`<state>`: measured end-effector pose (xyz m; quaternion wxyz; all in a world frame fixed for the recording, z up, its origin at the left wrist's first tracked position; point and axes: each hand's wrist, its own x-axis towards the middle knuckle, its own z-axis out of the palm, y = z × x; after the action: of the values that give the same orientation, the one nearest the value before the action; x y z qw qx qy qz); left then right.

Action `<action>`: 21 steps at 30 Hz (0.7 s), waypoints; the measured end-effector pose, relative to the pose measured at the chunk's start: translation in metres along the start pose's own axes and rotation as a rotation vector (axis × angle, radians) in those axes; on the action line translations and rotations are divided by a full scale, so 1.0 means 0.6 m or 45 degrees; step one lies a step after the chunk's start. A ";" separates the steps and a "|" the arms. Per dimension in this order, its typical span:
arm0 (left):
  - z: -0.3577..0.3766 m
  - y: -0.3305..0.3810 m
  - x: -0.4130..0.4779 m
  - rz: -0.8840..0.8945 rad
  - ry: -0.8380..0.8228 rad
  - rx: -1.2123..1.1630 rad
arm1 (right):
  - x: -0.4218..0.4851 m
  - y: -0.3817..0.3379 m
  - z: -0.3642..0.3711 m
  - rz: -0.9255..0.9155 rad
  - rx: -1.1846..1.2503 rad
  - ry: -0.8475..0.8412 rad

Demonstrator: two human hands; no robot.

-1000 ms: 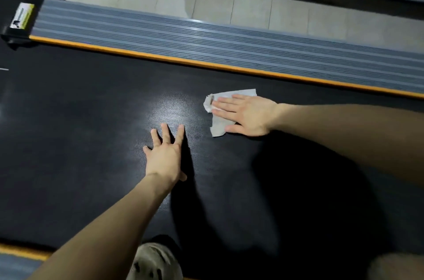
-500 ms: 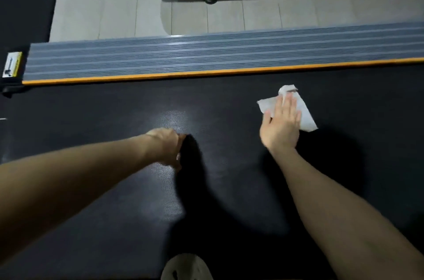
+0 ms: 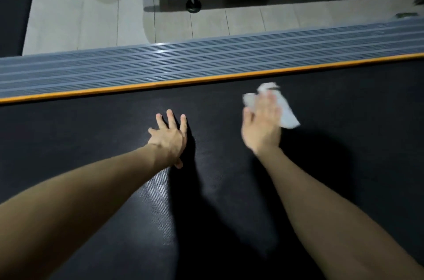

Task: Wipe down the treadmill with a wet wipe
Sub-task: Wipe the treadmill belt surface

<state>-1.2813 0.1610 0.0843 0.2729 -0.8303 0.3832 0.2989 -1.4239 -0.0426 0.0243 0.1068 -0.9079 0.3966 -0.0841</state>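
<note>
Wiping in progress: right hand (image 3: pixel 261 128), fingers straight, presses wet wipe (image 3: pixel 288 116) on treadmill belt (image 3: pixel 91 146) under its fingertips; left hand (image 3: pixel 169 138), splayed, empty, braces beside it; wiped extent indiscernible, ribbed rail (image 3: pixel 160 66) beyond probably pending

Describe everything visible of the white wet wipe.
The wet wipe is a thin white sheet, crumpled and motion-blurred, lying on the black treadmill belt close to the orange stripe. The right hand presses on it with straight fingers and covers its middle; its edges show on both sides of the hand.
</note>
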 end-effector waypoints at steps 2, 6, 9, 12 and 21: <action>0.004 0.002 0.004 0.001 -0.012 0.006 | -0.018 -0.095 0.018 -0.669 0.010 -0.192; 0.005 -0.015 0.002 0.047 -0.003 0.046 | 0.013 -0.077 -0.004 -1.146 -0.062 -0.407; 0.001 -0.026 -0.002 0.078 -0.046 0.052 | 0.071 0.089 -0.031 -0.635 -0.198 -0.197; -0.025 -0.012 -0.008 0.115 -0.020 0.194 | 0.097 0.158 -0.058 0.178 -0.059 -0.154; -0.066 0.140 -0.031 0.114 -0.015 -0.199 | 0.062 0.093 -0.041 -0.922 -0.227 -0.224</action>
<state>-1.3468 0.0962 0.1049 0.1958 -0.8294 0.3936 0.3447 -1.4438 -0.1104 0.0359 0.0244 -0.9987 0.0452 -0.0032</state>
